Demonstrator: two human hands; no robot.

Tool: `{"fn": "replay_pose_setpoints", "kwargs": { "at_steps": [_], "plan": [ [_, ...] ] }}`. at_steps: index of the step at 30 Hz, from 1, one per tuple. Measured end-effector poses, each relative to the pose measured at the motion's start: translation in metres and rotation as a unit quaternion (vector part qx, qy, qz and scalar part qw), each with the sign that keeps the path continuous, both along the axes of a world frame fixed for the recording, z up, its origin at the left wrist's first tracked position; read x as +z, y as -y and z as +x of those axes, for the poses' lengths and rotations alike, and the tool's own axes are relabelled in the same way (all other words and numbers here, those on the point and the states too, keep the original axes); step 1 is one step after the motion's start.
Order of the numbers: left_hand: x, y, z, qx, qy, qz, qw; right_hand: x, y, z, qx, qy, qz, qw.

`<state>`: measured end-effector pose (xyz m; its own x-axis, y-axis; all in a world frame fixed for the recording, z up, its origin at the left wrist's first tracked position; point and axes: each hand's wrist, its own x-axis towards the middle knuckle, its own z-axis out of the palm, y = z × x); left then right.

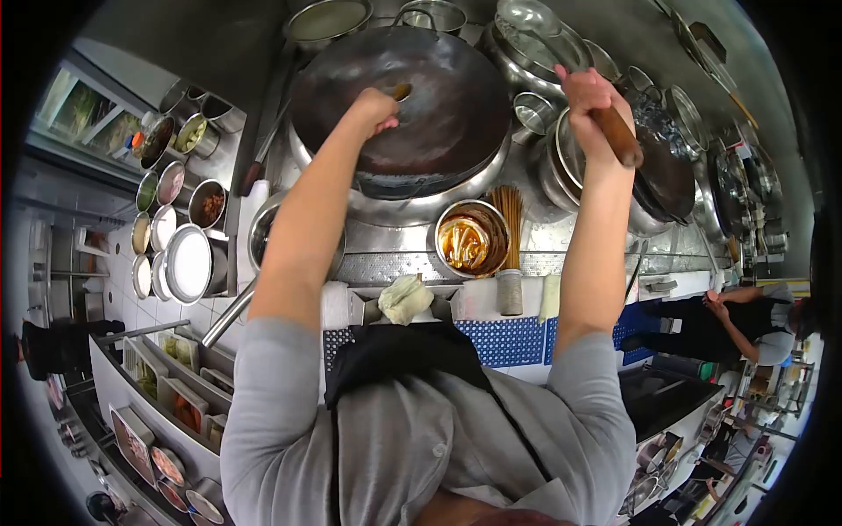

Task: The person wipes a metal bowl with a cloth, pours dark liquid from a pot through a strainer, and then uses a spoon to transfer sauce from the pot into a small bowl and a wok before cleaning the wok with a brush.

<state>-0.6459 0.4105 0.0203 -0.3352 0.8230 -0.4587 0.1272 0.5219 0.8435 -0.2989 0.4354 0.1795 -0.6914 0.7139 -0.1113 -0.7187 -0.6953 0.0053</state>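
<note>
A large dark wok (pixel 438 149) sits on the stove in front of me. Over its middle is my left hand (pixel 377 112), fingers closed around a small thing with a yellowish-brown end (pixel 402 91); its kind cannot be made out. On the right, my right hand (pixel 589 101) grips the wooden handle of a ladle (pixel 619 140). The ladle's metal shaft points up and left toward stacked steel bowls (pixel 517 53), where its far end is hard to separate from them. Below the wok stands a metal pot with glossy brown sauce (pixel 465 243), beside a bamboo wok brush (pixel 508 219).
Several tubs of ingredients (pixel 189 263) stand at left. A crumpled cloth (pixel 406 299) lies on the front edge. Another dark wok (pixel 671 175) is at right, and a long metal handle (pixel 230 313) juts out front left. A co-worker (pixel 737 320) stands far right.
</note>
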Motion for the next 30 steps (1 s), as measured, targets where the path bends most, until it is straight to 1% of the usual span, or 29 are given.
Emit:
{"fn": "replay_pose_setpoints", "kwargs": {
  "at_steps": [1,2,3,4,6,8,9,10,12,13,14,16,19,20,21,22,23,24,25,26,27,30],
  "plan": [
    [-0.011,-0.011,0.004,0.006,-0.025,0.013,1.0,-0.002,0.022,-0.004,0.018,-0.037,-0.017,0.999],
    [-0.018,-0.024,0.005,-0.028,-0.041,-0.016,0.999,-0.004,0.041,-0.009,0.039,-0.076,-0.032,0.996],
    [-0.015,-0.024,0.016,-0.005,-0.014,-0.01,1.0,-0.006,0.06,-0.013,0.061,-0.077,-0.044,0.994],
    [-0.018,-0.029,0.026,0.02,-0.01,-0.019,1.0,-0.011,0.078,-0.014,0.082,-0.076,-0.059,0.992],
    [-0.026,-0.032,0.033,-0.048,-0.126,-0.039,0.99,-0.022,0.104,-0.016,0.132,-0.029,-0.035,0.99],
    [-0.014,-0.019,0.036,-0.125,-0.236,-0.06,0.962,-0.019,0.131,-0.021,0.11,0.097,-0.003,0.989],
    [0.0,-0.006,0.037,-0.14,-0.284,-0.055,0.947,-0.019,0.14,-0.022,0.112,0.181,0.015,0.977],
    [0.007,0.0,0.039,-0.159,-0.331,-0.048,0.929,-0.015,0.152,-0.026,0.089,0.304,0.047,0.947],
    [-0.001,-0.002,0.038,-0.117,-0.369,0.012,0.922,-0.013,0.169,-0.027,0.081,0.436,0.174,0.879],
    [-0.003,-0.004,0.038,-0.098,-0.387,0.044,0.916,-0.001,0.18,-0.035,0.057,0.519,0.205,0.828],
    [0.001,-0.005,0.039,-0.136,-0.398,0.045,0.906,0.004,0.185,-0.038,0.051,0.558,0.256,0.787],
    [0.019,-0.003,0.031,-0.205,-0.422,0.045,0.882,0.01,0.188,-0.037,0.047,0.609,0.321,0.724],
    [0.027,-0.016,0.019,-0.235,-0.436,0.052,0.867,0.004,0.169,-0.031,0.011,0.666,0.412,0.622],
    [0.029,-0.016,0.014,-0.245,-0.438,0.039,0.864,0.002,0.155,-0.028,0.006,0.684,0.458,0.568],
    [0.037,-0.019,0.009,-0.256,-0.441,0.03,0.86,-0.004,0.138,-0.026,-0.015,0.713,0.462,0.527],
    [0.044,-0.013,0.007,-0.229,-0.439,0.035,0.868,-0.012,0.114,-0.019,-0.034,0.716,0.497,0.489],
    [0.048,-0.003,0.004,-0.187,-0.457,0.079,0.866,-0.002,0.101,-0.023,-0.026,0.762,0.451,0.464],
    [0.052,0.003,0.0,-0.164,-0.455,0.077,0.872,-0.013,0.07,-0.017,-0.03,0.757,0.439,0.483],
    [0.059,0.014,-0.003,-0.151,-0.457,0.086,0.873,-0.015,0.048,-0.016,-0.039,0.773,0.432,0.462],
    [0.066,0.022,-0.006,-0.142,-0.435,0.075,0.886,-0.032,0.013,-0.009,-0.058,0.793,0.427,0.432],
    [0.071,0.029,-0.008,-0.132,-0.413,0.062,0.899,-0.044,-0.018,-0.004,-0.068,0.826,0.425,0.363],
    [0.079,0.044,-0.013,-0.139,-0.392,0.05,0.908,-0.083,-0.103,0.01,-0.105,0.86,0.397,0.304]
  ]
}}
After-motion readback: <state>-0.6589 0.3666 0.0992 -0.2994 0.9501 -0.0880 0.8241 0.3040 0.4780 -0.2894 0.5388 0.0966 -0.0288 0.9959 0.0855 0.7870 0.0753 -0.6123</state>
